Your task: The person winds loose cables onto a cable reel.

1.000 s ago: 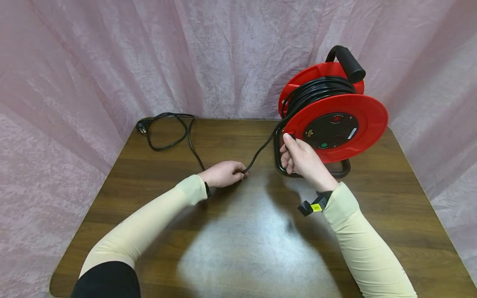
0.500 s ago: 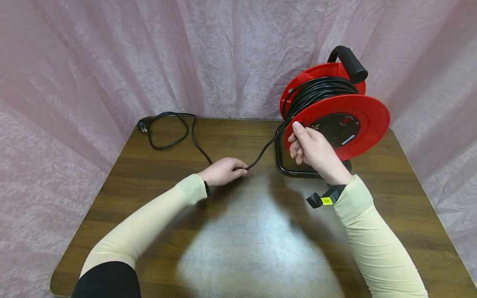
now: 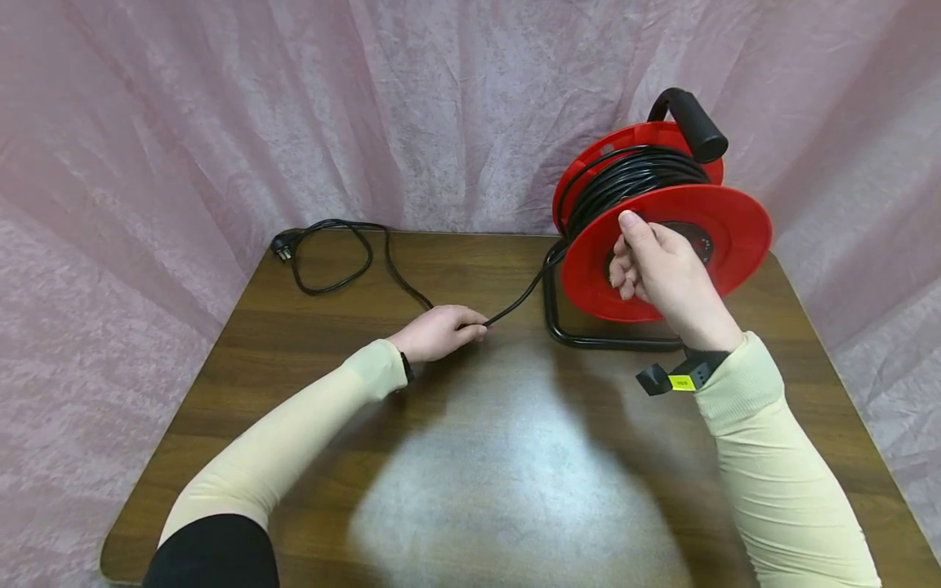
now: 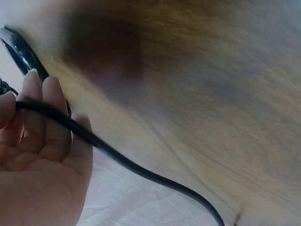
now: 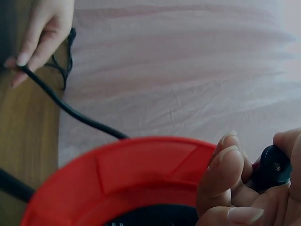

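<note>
A red cable reel [image 3: 741, 224] wound with black cable stands at the back right of the table in the head view. My right hand [image 3: 675, 273] is in front of its near disc. In the right wrist view the thumb and fingers hold the black winding knob [image 5: 273, 167]. Left of the reel, my left hand [image 3: 439, 333] pinches the black cable [image 4: 136, 168] between thumb and fingers, just above the table. From there the cable rises to the drum. Part of the reel's socket panel [image 3: 694, 234] is hidden behind the right hand.
The cable's loose end lies looped on the wooden table [image 3: 309, 408], with a plug [image 3: 283, 244] at the back left corner. The reel's black tube frame [image 3: 613, 341] rests on the table, and its carry handle [image 3: 697, 126] sticks up. Pink curtains [image 3: 456, 114] hang behind.
My right hand has moved up and to the right with the knob, and the reel's disc has turned. My left hand has shifted slightly upward; the cable behind it has moved a little to the right.
</note>
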Demonstrator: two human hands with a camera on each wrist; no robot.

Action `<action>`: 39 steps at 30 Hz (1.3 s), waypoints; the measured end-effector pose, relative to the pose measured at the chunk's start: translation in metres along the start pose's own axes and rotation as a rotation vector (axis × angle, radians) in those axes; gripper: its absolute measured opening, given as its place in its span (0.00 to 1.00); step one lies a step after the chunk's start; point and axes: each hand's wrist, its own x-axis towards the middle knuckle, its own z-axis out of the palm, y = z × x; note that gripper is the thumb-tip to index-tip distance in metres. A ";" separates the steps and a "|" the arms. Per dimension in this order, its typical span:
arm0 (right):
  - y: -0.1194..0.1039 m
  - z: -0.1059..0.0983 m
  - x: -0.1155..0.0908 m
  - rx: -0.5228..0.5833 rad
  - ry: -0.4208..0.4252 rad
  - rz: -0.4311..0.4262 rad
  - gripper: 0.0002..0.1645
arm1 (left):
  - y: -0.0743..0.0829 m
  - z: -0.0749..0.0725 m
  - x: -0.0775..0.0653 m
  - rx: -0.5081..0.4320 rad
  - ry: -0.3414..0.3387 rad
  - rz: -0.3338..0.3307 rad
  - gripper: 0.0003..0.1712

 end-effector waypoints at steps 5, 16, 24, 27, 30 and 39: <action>-0.005 -0.011 -0.001 -0.033 0.037 -0.002 0.35 | 0.000 -0.004 -0.001 0.031 0.035 0.017 0.19; -0.003 -0.033 -0.003 -0.039 0.116 0.009 0.35 | -0.008 -0.011 -0.001 0.140 0.110 0.017 0.18; -0.001 -0.047 -0.006 -0.049 0.172 0.050 0.35 | -0.014 -0.012 0.000 0.177 0.134 0.021 0.18; 0.001 -0.050 -0.006 -0.053 0.188 0.061 0.34 | -0.012 -0.014 -0.001 0.170 0.132 0.022 0.18; 0.002 -0.052 -0.007 -0.062 0.197 0.060 0.34 | -0.011 -0.015 -0.001 0.156 0.123 0.024 0.19; 0.005 -0.057 -0.008 -0.018 0.218 0.049 0.33 | -0.017 -0.014 -0.002 0.141 0.101 0.006 0.19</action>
